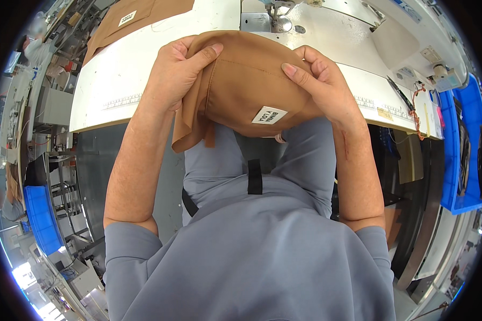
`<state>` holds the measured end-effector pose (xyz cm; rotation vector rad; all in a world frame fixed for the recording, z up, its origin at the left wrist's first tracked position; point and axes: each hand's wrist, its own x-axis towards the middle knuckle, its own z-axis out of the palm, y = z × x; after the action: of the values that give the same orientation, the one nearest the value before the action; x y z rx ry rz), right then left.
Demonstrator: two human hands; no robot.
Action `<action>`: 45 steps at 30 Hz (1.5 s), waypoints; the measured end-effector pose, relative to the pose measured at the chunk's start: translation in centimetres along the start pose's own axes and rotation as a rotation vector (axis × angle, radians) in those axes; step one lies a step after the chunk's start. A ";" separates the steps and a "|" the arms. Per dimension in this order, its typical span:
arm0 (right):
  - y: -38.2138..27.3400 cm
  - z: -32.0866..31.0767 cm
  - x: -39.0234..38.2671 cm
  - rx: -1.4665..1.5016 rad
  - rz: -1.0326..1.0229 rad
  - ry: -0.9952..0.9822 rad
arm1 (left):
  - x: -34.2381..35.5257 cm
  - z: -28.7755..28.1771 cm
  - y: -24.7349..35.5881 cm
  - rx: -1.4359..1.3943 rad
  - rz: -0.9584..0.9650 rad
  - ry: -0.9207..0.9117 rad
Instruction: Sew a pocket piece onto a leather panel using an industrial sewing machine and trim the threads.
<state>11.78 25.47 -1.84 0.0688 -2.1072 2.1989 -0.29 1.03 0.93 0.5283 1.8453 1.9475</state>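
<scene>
Between my two hands a brown fabric piece (pixel 241 91) with a stitched seam is stretched over the table's front edge. A small white label (pixel 269 115) is on its lower right part. My left hand (pixel 182 67) grips the upper left side, thumb on top and fingers hidden behind the cloth. At the upper right edge my right hand (pixel 318 77) pinches the cloth, its thumb lying on the face. A loose flap (pixel 185 128) hangs below my left hand. Just beyond the cloth is the sewing machine's presser foot and needle area (pixel 278 21).
Another brown fabric piece with a white label (pixel 139 24) lies at the table's far left. A white sewing table (pixel 107 101) has a ruler strip along its front. Black tweezers (pixel 400 92) and orange cord lie at the right, beside a blue bin (pixel 466 198). The machine head (pixel 412 40) stands far right.
</scene>
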 end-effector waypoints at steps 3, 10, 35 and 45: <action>0.0 0.1 -0.1 0.016 -0.003 0.003 | 0.0 0.0 0.0 -0.001 0.004 0.000; -0.3 0.2 -0.2 -0.058 0.023 0.053 | -0.5 0.4 0.5 -0.025 0.003 0.023; -1.5 -4.9 -1.0 -0.431 -0.043 0.193 | 2.8 4.2 -0.4 0.259 -0.060 -0.183; -1.1 -8.9 -2.1 -0.702 -0.016 0.342 | 5.8 6.0 -1.3 0.555 -0.013 -0.312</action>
<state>14.26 34.29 -1.36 -0.3134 -2.4894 1.2308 -2.00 9.26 -0.08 0.9211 2.1506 1.2321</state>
